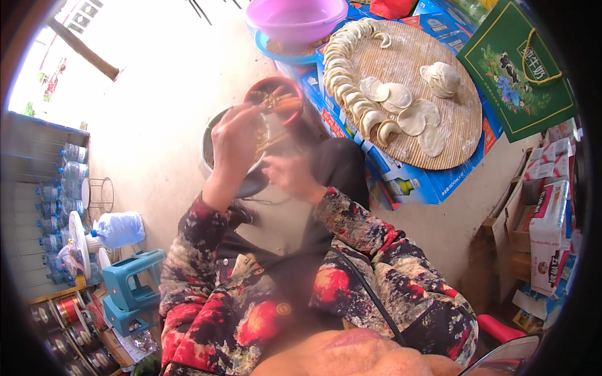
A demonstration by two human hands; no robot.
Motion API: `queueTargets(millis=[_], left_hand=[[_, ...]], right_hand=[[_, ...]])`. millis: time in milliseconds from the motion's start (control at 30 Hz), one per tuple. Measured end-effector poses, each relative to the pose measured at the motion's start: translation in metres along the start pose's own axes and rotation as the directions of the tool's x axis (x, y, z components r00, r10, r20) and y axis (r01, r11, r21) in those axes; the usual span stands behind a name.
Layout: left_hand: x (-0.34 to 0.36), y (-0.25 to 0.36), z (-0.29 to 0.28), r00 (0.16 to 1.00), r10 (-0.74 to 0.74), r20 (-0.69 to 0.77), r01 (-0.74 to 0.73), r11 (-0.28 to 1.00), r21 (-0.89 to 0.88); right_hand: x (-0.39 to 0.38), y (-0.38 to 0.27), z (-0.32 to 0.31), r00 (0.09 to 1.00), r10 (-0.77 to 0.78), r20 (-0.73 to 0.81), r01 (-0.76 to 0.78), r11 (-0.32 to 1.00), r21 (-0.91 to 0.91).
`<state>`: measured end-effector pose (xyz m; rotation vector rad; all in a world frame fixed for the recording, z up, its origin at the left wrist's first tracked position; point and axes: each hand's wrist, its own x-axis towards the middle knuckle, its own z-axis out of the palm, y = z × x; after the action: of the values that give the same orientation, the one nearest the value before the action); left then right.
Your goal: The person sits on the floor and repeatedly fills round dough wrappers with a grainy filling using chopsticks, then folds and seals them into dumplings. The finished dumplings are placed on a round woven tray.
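- Two bare hands in view. The left hand [233,141] is raised over a round bowl with a pale rim [208,143], fingers bent; it's too blurred to tell what, if anything, they're clamped on.
- The right hand [290,175] is just beside that bowl, fingers curled (motion blur again, so I can't tell if it's pinching anything).
- One bowl, low in front of the person's lap, plus one red round bowl [293,88] right behind it. Orange-brown stick-like pieces [283,104] show at the red one, and some thin yellowish sticks [274,139] are near the fingers; too smeared to count.
- One round woven tan board [461,135], with roughly twenty pale crescent dumplings [338,72] curving along its left edge (they overlap, so don't hold me to it), about six loose flat round wrappers [412,121] and one floury pile of dough rounds [441,79].
- The board lies on blue printed cardboard cartons [433,188]. Two basins up top: one pinkish-purple plastic [295,19], one blue [263,45].
- Room: pale bare floor [157,125], two stacked blue plastic stools [132,279], and lots of clear plastic bottles [74,172] at the left wall.
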<state>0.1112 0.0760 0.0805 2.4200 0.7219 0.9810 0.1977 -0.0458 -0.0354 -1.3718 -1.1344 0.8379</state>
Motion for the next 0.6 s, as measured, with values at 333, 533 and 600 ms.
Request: queueTargets(millis=[333, 533, 600], left_hand=[[0.186, 0.083, 0.067, 0.905, 0.375, 0.199, -0.302, 0.898, -0.319], [0.232, 0.082, 0.114, 0.753, 0.583, 0.306, -0.514, 0.811, -0.280], [0.236, 0.072, 0.131, 0.750, 0.576, 0.324, -0.516, 0.817, -0.259]], right_hand=[[0.005, 0.055, 0.027, 0.984, 0.167, 0.063, -0.173, 0.980, 0.102], [0.007, 0.037, 0.042, 0.990, 0.106, 0.091, -0.115, 0.989, 0.091], [0.007, 0.033, 0.043, 0.989, 0.118, 0.091, -0.128, 0.984, 0.121]])
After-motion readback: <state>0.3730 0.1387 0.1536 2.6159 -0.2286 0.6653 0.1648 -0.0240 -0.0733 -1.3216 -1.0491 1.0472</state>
